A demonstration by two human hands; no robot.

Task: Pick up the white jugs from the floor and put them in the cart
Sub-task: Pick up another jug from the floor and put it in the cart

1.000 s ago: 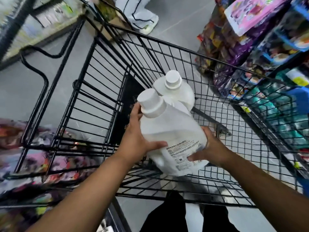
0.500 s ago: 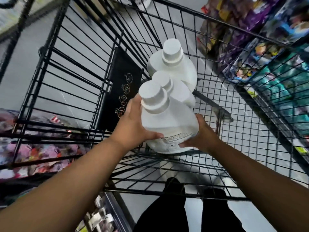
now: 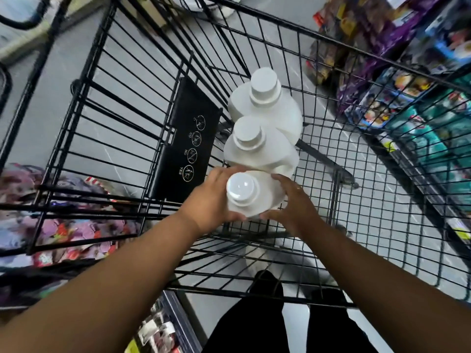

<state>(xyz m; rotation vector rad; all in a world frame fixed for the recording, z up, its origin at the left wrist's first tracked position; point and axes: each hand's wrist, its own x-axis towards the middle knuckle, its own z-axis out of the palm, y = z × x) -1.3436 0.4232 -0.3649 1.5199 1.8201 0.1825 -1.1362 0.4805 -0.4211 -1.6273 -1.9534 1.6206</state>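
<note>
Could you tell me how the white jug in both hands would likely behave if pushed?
Probably stiff: the jug shows no denting under the left hand and right hand. Likely heavy, since both hands carry it. Standing tall on the cart wire, it might tip.

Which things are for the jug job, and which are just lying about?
For the job: held jug, gripped by left hand and right hand; middle jug and far jug, already in the cart.
Just lying about: black sign panel; boxed toys on the right; colourful packets on the left.
</note>
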